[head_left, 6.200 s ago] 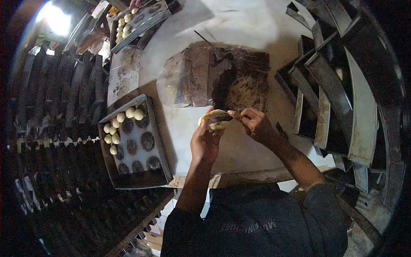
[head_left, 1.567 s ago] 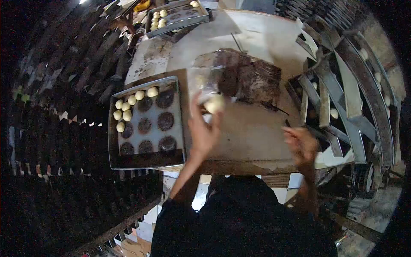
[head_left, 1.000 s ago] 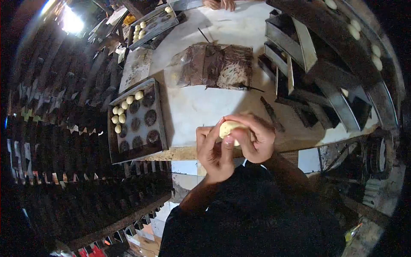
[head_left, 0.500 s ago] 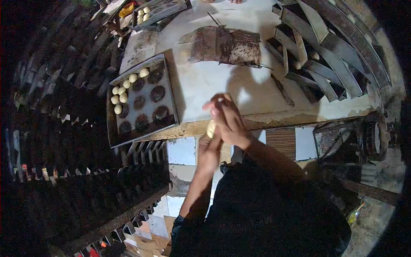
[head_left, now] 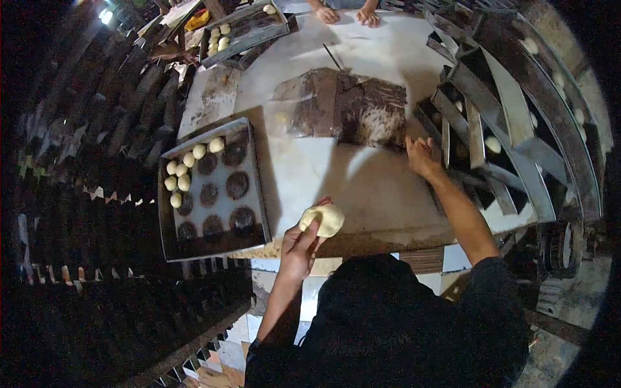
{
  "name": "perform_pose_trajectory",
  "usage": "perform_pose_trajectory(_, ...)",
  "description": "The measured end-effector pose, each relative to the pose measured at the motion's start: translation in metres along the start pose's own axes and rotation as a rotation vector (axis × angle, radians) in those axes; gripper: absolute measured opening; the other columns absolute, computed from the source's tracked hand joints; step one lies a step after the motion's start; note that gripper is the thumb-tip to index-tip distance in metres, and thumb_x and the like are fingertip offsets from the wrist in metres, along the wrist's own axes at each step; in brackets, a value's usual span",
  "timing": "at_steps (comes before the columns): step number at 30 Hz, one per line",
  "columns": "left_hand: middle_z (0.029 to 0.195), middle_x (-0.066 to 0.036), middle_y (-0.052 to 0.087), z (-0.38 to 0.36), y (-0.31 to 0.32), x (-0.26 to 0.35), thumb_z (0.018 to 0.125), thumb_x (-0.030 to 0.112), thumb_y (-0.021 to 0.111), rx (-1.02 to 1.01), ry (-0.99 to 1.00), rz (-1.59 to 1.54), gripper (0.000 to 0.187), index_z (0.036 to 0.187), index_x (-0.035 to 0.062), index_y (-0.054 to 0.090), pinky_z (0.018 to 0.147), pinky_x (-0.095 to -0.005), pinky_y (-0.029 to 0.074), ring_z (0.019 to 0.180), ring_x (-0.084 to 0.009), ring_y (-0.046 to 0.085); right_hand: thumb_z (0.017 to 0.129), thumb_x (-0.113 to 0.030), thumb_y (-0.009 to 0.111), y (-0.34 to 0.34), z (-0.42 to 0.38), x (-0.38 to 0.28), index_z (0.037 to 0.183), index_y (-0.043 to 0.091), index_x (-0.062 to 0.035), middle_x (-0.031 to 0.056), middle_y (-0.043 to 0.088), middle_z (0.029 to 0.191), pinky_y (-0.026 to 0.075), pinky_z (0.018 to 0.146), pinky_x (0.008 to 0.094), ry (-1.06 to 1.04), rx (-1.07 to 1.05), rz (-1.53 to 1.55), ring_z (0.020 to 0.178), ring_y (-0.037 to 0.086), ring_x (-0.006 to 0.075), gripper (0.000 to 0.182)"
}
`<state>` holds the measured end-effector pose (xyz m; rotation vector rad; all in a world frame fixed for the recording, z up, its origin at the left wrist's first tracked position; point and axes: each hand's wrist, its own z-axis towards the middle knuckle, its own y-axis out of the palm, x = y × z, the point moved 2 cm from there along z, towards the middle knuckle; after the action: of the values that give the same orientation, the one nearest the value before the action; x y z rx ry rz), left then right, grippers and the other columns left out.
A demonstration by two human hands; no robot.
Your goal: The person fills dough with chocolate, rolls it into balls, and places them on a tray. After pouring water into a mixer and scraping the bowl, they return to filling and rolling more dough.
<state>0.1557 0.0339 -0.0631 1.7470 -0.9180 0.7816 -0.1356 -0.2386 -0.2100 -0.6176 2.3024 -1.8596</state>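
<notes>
Fingers of the left hand (head_left: 299, 255) curl half-closed around a pale piece of dough (head_left: 330, 221), thumb pressed against it, above the near edge of the table (head_left: 294, 165) — the right hand (head_left: 420, 157) is at the near right corner of the dark smeared sheet (head_left: 372, 110), fingers loosely bent, and I can't tell whether they grip anything — smaller dough balls (head_left: 198, 151) sit in the tray (head_left: 259, 174) at left

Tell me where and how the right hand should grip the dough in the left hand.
Come in from the right and lightly pinch the dough by its right edge, thumb above and fingers beneath. That rounded edge juts free, while the left hand grips the left part. The right hand, by the dark filling, seems to have a clear way in.
</notes>
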Motion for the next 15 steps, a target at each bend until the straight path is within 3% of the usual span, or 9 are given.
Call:
perform_pose_trajectory(1, 0.134, -0.015, 0.053, 0.01, -0.006, -0.002, 0.096, 0.021, 0.053, 0.005, 0.025, -0.045, 0.04, 0.126, -0.0062, 0.053, 0.099, -0.0307, 0.044, 0.118, -0.0189, 0.055, 0.082, -0.005, 0.06, -0.033, -0.007, -0.01, 0.13, 0.043, 0.0042, 0.0228, 0.055, 0.118, 0.042, 0.097, 0.0499, -0.061, -0.13, 0.0, 0.103, 0.056, 0.0378, 0.052)
perform_pose_trajectory(3, 0.135, -0.01, 0.054, 0.027, -0.016, 0.001, 0.096, 0.021, 0.054, 0.069, 0.014, -0.07, 0.039, 0.127, -0.0031, 0.054, 0.1, -0.0307, 0.042, 0.119, -0.0171, 0.054, 0.084, -0.005, 0.058, -0.014, -0.008, -0.018, 0.129, 0.044, 0.0051, 0.0226, 0.057, 0.112, 0.048, 0.089, 0.0483, -0.26, 0.331, -0.006, 0.097, 0.06, 0.0375, 0.048)
perform_pose_trajectory(5, 0.132, -0.006, 0.056, 0.044, -0.032, -0.013, 0.095, 0.024, 0.058, 0.121, 0.019, -0.095, 0.04, 0.128, 0.0007, 0.057, 0.096, -0.0298, 0.042, 0.114, -0.0157, 0.055, 0.088, -0.005, 0.052, -0.037, 0.004, -0.031, 0.128, 0.048, 0.003, 0.0218, 0.06, 0.104, 0.056, 0.072, 0.0421, -0.2, 0.231, 0.196, 0.085, 0.066, 0.0348, 0.041)
perform_pose_trajectory(8, 0.13, -0.006, 0.057, 0.061, -0.037, -0.021, 0.094, 0.026, 0.059, 0.212, 0.001, -0.037, 0.042, 0.127, 0.0005, 0.058, 0.096, -0.03, 0.041, 0.113, -0.0155, 0.054, 0.09, -0.007, 0.047, -0.033, 0.021, -0.044, 0.126, 0.054, -0.0022, 0.0192, 0.063, 0.101, 0.058, 0.069, 0.0385, -0.398, 0.295, 0.092, 0.081, 0.068, 0.0317, 0.037)
perform_pose_trajectory(11, 0.129, -0.01, 0.057, 0.071, -0.032, -0.02, 0.093, 0.027, 0.06, 0.23, 0.029, -0.051, 0.045, 0.128, -0.0007, 0.056, 0.101, -0.0338, 0.039, 0.117, -0.0181, 0.052, 0.091, -0.006, 0.044, -0.064, 0.024, -0.057, 0.122, 0.059, -0.006, 0.017, 0.064, 0.091, 0.058, 0.068, 0.039, -0.372, 0.271, 0.177, 0.077, 0.068, 0.0304, 0.034)
perform_pose_trajectory(14, 0.132, -0.013, 0.054, 0.079, -0.024, -0.018, 0.093, 0.027, 0.06, 0.268, 0.049, -0.035, 0.05, 0.133, -0.0003, 0.05, 0.103, -0.0369, 0.039, 0.12, -0.0211, 0.051, 0.089, -0.005, 0.042, -0.084, 0.033, -0.075, 0.112, 0.062, -0.004, 0.0146, 0.063, 0.08, 0.058, 0.068, 0.042, -0.374, 0.209, 0.209, 0.073, 0.067, 0.0311, 0.031)
perform_pose_trajectory(15, 0.133, -0.014, 0.053, 0.083, -0.021, -0.017, 0.093, 0.027, 0.06, 0.281, 0.063, -0.023, 0.052, 0.136, 0.0001, 0.048, 0.103, -0.038, 0.039, 0.12, -0.0222, 0.051, 0.088, -0.005, 0.043, -0.067, 0.039, -0.077, 0.11, 0.062, -0.0034, 0.0139, 0.063, 0.08, 0.057, 0.068, 0.042, -0.423, 0.338, 0.221, 0.073, 0.067, 0.0309, 0.029)
